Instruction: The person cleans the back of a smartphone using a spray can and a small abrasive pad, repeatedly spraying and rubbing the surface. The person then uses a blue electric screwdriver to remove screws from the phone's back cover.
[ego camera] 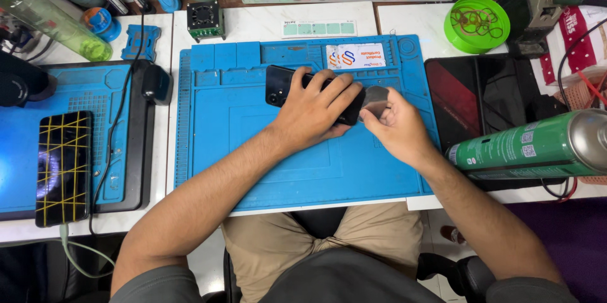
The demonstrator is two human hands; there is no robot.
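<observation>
The left hand (314, 108) lies flat and spread over a black smartphone (281, 83), pressing it down onto the blue silicone work mat (265, 151) in the middle of the desk (259, 19). The fingers are stretched out across the phone's body rather than curled round it, so the phone is pinned, not lifted; only its left end, with the camera cluster, and a strip at its right end show past the hand. The phone sits slightly tilted in the upper half of the mat.

The right hand (397, 127) is pinched shut on a thin, rounded grey metal prying sheet (375, 100), held between thumb and fingertips right at the phone's right end. The sheet's edge meets the phone's end; whether it goes into the seam cannot be told.

Just above the phone on the mat lies a small white card with orange and blue marks (355, 55). To the right of the mat rests a dark tablet (480, 97), and across its lower edge lies a green spray can (528, 145) on its side. A round green tray of rubber bands (477, 23) stands beyond it. On the far left, another phone with yellow crossing lines on its screen (63, 167) lies on a second blue mat (104, 97).
</observation>
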